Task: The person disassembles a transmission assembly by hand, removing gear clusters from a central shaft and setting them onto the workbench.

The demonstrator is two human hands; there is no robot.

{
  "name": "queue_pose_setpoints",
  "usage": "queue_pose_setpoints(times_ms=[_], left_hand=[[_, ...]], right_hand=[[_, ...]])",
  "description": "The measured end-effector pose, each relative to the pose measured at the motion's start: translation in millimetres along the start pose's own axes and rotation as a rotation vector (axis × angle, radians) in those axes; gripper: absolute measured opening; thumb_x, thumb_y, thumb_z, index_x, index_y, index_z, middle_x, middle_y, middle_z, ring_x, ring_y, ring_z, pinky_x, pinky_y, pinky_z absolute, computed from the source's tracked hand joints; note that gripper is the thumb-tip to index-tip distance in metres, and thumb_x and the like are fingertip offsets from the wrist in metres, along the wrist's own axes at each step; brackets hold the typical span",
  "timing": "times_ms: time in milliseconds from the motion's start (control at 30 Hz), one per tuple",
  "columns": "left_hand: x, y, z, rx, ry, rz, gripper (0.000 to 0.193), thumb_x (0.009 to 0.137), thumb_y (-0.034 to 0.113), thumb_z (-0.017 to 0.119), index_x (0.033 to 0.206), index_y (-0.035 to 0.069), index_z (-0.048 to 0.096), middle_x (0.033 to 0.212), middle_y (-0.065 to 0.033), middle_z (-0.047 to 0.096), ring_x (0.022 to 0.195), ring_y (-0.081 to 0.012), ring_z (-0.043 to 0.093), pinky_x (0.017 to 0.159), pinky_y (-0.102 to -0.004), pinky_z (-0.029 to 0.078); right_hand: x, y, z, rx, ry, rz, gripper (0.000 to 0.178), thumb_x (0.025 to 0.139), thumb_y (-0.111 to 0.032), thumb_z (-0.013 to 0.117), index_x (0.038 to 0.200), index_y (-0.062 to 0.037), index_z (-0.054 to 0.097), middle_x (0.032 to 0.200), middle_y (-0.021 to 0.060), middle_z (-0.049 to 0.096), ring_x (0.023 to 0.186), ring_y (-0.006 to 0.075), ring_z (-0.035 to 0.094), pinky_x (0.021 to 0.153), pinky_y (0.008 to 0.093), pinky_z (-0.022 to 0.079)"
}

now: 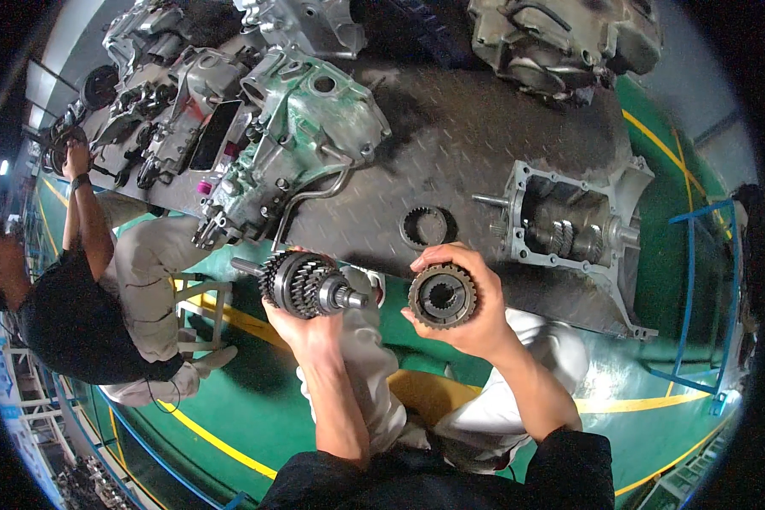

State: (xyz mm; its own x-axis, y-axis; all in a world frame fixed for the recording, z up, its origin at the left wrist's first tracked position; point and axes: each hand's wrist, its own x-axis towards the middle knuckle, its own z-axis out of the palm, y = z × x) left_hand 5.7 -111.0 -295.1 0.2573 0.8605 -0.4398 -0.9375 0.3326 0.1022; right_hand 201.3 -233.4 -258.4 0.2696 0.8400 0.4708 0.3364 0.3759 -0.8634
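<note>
My left hand is closed under a gear shaft, which lies crosswise over the palm with several toothed gears stacked along it. Its plain end points left and a short splined stub points right. In my right hand is a round synchronizer hub with a toothed rim and a splined centre hole, its flat face toward me. Fingers and thumb wrap its edge. The two parts are apart, held just off the table's near edge. Beyond the right hand a dark toothed ring lies on the table.
An open gearbox housing with gears inside sits at the right of the metal table. A greenish casing stands left of centre, a larger casing at the far right. A co-worker sits at left, handling a part. A phone lies among castings.
</note>
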Motion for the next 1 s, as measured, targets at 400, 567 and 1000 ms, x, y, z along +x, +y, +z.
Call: queue_pose_setpoints(times_ms=[400,567,1000], left_hand=[[0.7,0.7,-3.5,0.013,0.001,-0.004,0.035,0.093,0.027,0.056,0.109,-0.002,0.066,0.104,-0.0164,0.070,0.096,-0.0301,0.067,0.095,-0.0455,0.054],[3.4,-0.1,-7.5,-0.048,0.009,-0.074,0.037,0.092,0.030,0.057,0.111,-0.001,0.066,0.108,-0.0170,0.070,0.100,-0.0315,0.066,0.097,-0.0467,0.053],[1.0,-4.0,-1.6,-0.003,0.003,-0.029,0.036,0.092,0.029,0.052,0.108,0.000,0.067,0.103,-0.0151,0.071,0.096,-0.0310,0.067,0.096,-0.0495,0.052]], right_hand=[[-2.9,4.5,-2.4,0.018,-0.084,-0.010,0.070,0.062,-0.010,0.090,0.124,-0.0028,0.058,0.119,0.0146,0.066,0.108,0.0306,0.066,0.095,0.0390,0.052],[-3.0,6.2,1.0,-0.022,-0.098,-0.022,0.070,0.063,-0.010,0.090,0.125,-0.0030,0.058,0.119,0.0148,0.065,0.108,0.0309,0.066,0.095,0.0396,0.052],[19.6,11.1,-16.1,0.335,0.215,0.242,0.072,0.069,-0.004,0.090,0.130,-0.0023,0.051,0.119,0.0126,0.067,0.110,0.0187,0.065,0.098,0.0334,0.052]])
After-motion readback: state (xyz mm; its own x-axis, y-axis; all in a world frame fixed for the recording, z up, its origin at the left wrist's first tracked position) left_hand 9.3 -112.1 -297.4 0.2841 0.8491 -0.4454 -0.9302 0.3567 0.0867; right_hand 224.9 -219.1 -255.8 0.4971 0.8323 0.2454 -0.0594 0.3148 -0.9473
